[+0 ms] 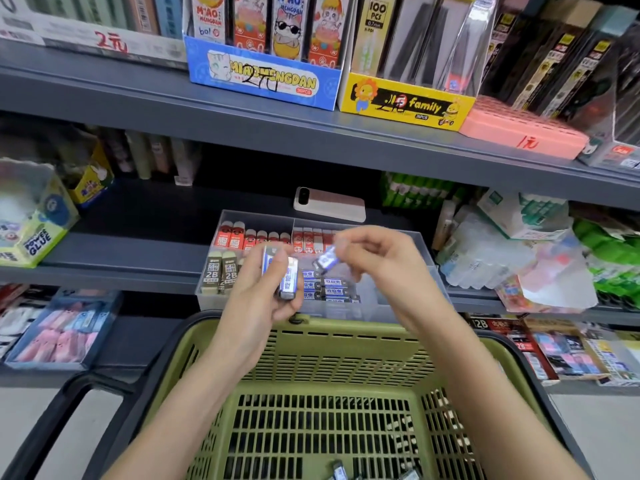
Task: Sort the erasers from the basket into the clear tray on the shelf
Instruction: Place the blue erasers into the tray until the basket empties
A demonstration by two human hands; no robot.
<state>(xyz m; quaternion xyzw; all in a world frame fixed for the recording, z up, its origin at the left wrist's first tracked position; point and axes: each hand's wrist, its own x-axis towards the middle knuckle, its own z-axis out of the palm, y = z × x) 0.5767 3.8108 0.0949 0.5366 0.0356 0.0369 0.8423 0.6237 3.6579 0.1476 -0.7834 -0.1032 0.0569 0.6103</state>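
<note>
Lit brightly and evenly from above. Shade beneath the grey metal shelf board (242, 109). Blurred by motion at the right hand (381, 261) and the small blue-and-white wrapped eraser (327, 259) pinched there; sharper at the left hand (256, 296) and the blue-and-white erasers (287, 278) gripped there. Bowed toward the edges by the wide lens, corners soft.
</note>
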